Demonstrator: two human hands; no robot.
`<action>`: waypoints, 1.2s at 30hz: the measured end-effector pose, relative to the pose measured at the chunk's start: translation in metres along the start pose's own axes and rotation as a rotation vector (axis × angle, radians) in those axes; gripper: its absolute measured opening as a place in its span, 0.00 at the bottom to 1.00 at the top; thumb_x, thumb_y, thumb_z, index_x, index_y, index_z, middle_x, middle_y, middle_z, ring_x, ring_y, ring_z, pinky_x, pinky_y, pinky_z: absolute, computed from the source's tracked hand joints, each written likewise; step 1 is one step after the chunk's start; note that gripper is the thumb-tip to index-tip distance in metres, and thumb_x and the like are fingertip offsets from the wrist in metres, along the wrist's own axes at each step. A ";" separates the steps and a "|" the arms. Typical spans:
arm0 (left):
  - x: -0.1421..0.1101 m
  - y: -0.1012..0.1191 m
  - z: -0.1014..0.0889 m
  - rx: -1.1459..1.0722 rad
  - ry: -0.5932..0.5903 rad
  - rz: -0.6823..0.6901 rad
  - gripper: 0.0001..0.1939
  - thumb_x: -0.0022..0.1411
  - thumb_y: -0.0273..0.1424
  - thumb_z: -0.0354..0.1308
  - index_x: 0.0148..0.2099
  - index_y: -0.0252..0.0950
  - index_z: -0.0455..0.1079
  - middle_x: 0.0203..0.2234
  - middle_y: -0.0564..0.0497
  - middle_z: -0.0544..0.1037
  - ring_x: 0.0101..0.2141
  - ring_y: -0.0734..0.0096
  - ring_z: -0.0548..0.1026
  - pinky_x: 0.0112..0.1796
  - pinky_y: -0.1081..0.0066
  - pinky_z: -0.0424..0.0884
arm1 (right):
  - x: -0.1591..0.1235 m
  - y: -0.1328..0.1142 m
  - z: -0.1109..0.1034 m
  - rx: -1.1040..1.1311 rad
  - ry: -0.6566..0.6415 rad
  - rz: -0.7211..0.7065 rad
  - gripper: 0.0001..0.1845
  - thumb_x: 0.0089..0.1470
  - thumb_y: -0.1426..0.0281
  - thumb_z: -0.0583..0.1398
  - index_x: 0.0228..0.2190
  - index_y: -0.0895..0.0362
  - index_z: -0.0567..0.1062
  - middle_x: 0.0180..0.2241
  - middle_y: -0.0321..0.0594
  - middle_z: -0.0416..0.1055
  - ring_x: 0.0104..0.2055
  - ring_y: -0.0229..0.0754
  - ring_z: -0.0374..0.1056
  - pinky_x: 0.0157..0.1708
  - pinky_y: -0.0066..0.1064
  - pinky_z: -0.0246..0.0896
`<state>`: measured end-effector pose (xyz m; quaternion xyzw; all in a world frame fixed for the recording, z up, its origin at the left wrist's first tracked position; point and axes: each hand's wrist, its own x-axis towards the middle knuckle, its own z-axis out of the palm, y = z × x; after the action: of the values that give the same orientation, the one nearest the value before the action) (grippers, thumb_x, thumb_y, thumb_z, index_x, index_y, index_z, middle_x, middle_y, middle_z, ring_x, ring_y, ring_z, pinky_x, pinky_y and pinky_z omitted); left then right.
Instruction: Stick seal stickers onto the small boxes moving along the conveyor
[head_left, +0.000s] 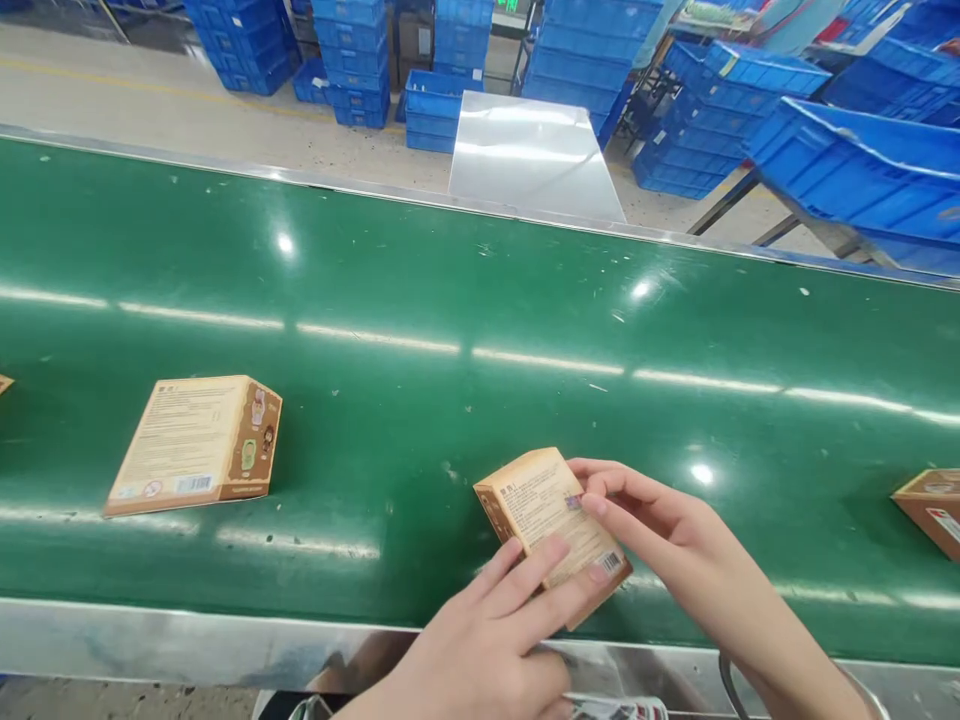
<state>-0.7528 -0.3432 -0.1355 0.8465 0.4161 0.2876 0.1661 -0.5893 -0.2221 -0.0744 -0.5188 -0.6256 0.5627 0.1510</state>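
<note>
A small cardboard box [551, 510], cream-faced with brown sides, printed text and a barcode, sits tilted on the green conveyor belt in front of me. My left hand [502, 640] holds it from the near side, with fingers laid across its printed face and left edge. At the box's right edge, my right hand [660, 530] has thumb and index finger pinched together at a small shiny sticker [574, 502]. That sticker lies against the printed face; whether it is fully stuck down I cannot tell. The box's underside is hidden.
A similar box [187, 440] lies on the belt [375, 250] to the left, and another box [934, 505] at the right edge. Beyond the belt stand a metal plate [532, 160], stacked blue crates [352, 60] and a large blue bin [862, 170].
</note>
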 end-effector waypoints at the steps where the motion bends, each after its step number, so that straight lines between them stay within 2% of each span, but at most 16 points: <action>1: 0.000 0.000 0.000 -0.002 -0.002 0.001 0.14 0.64 0.36 0.59 0.26 0.36 0.75 0.66 0.49 0.61 0.67 0.54 0.54 0.65 0.60 0.55 | 0.000 -0.002 0.000 -0.013 0.006 -0.003 0.22 0.49 0.47 0.63 0.24 0.54 0.75 0.47 0.47 0.76 0.43 0.51 0.75 0.37 0.37 0.74; 8: -0.001 0.000 0.005 -0.019 0.052 0.016 0.13 0.63 0.33 0.59 0.25 0.36 0.74 0.66 0.48 0.60 0.67 0.53 0.53 0.66 0.60 0.51 | -0.002 -0.005 0.002 -0.049 0.028 0.005 0.22 0.50 0.47 0.63 0.24 0.54 0.75 0.48 0.46 0.76 0.41 0.49 0.75 0.36 0.36 0.74; 13: -0.003 0.000 0.004 -0.009 0.022 0.016 0.14 0.64 0.33 0.57 0.26 0.36 0.74 0.66 0.49 0.60 0.67 0.55 0.53 0.66 0.60 0.50 | -0.001 -0.004 0.005 -0.091 0.044 -0.007 0.22 0.51 0.47 0.62 0.26 0.54 0.75 0.47 0.46 0.76 0.41 0.48 0.74 0.38 0.37 0.73; 19: -0.004 -0.002 0.002 -0.012 -0.012 0.029 0.14 0.64 0.32 0.56 0.27 0.36 0.75 0.66 0.49 0.60 0.67 0.55 0.52 0.66 0.59 0.51 | -0.004 0.001 0.018 -0.146 0.189 -0.075 0.19 0.52 0.50 0.61 0.26 0.53 0.74 0.42 0.45 0.77 0.40 0.48 0.74 0.39 0.39 0.72; 22: -0.005 -0.003 0.002 0.002 -0.005 0.044 0.15 0.64 0.32 0.57 0.26 0.36 0.74 0.66 0.49 0.60 0.68 0.54 0.51 0.66 0.59 0.49 | -0.002 0.009 0.026 -0.078 0.265 -0.080 0.17 0.51 0.53 0.62 0.26 0.53 0.70 0.44 0.46 0.75 0.41 0.47 0.74 0.41 0.40 0.72; 26: -0.005 -0.004 -0.001 -0.028 -0.045 0.042 0.14 0.63 0.33 0.59 0.25 0.35 0.73 0.68 0.48 0.55 0.67 0.52 0.52 0.66 0.57 0.49 | 0.005 0.017 0.034 0.164 0.317 0.023 0.21 0.45 0.53 0.66 0.34 0.52 0.68 0.45 0.45 0.73 0.39 0.45 0.72 0.35 0.36 0.72; 29: -0.001 -0.002 -0.015 -0.110 -0.157 0.013 0.10 0.61 0.30 0.61 0.27 0.34 0.74 0.69 0.48 0.51 0.67 0.48 0.52 0.66 0.54 0.50 | 0.007 0.014 0.035 0.276 0.282 0.122 0.22 0.48 0.51 0.63 0.38 0.53 0.70 0.42 0.43 0.74 0.38 0.44 0.71 0.35 0.34 0.70; 31: 0.001 0.000 -0.032 -0.196 -0.222 -0.017 0.08 0.62 0.30 0.61 0.30 0.34 0.75 0.68 0.49 0.53 0.67 0.48 0.53 0.66 0.54 0.49 | 0.004 0.009 0.032 0.291 0.277 0.123 0.22 0.51 0.49 0.60 0.37 0.53 0.71 0.42 0.43 0.75 0.39 0.45 0.72 0.38 0.36 0.70; 34: -0.001 0.004 -0.065 -0.382 -0.248 -0.130 0.05 0.64 0.30 0.60 0.35 0.37 0.76 0.62 0.51 0.67 0.63 0.57 0.63 0.66 0.60 0.50 | -0.012 -0.004 0.025 0.136 0.304 0.001 0.24 0.53 0.46 0.57 0.37 0.53 0.74 0.44 0.44 0.75 0.44 0.49 0.72 0.44 0.41 0.69; 36: -0.007 0.005 -0.083 -0.510 -0.201 -0.240 0.04 0.64 0.28 0.60 0.35 0.38 0.76 0.53 0.53 0.78 0.57 0.64 0.72 0.65 0.65 0.54 | -0.030 -0.013 0.021 -0.032 0.323 -0.110 0.24 0.55 0.46 0.55 0.38 0.52 0.75 0.45 0.44 0.76 0.48 0.51 0.71 0.48 0.42 0.67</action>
<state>-0.8051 -0.3485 -0.0703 0.7463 0.4092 0.2761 0.4465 -0.5993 -0.2558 -0.0584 -0.5697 -0.6297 0.4528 0.2719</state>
